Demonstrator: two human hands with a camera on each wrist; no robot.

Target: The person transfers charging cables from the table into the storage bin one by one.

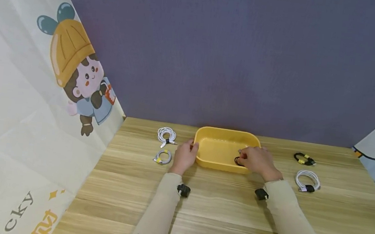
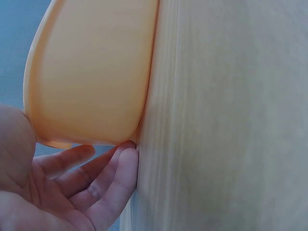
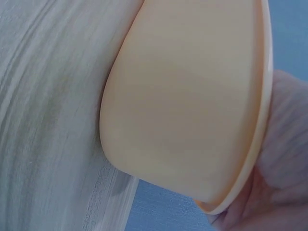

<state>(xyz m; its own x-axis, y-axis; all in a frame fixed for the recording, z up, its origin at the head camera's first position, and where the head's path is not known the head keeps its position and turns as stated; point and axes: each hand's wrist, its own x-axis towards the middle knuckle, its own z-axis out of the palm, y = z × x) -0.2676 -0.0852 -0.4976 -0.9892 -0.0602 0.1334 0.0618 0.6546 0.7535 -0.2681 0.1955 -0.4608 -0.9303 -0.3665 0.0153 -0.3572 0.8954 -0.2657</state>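
Your left hand (image 1: 184, 157) grips the yellow plastic tray (image 1: 216, 166); your right hand (image 1: 259, 160) apparently pinches a coiled black cable (image 1: 236, 161) inside, whose loop could snag your fingers.

I see a white cable (image 1: 160, 134) and a grey cable (image 1: 169, 157) near the far left corner of the table (image 1: 218, 213). A black cable (image 1: 302, 161) and another white cable (image 1: 317, 182) lie near its far right corner.
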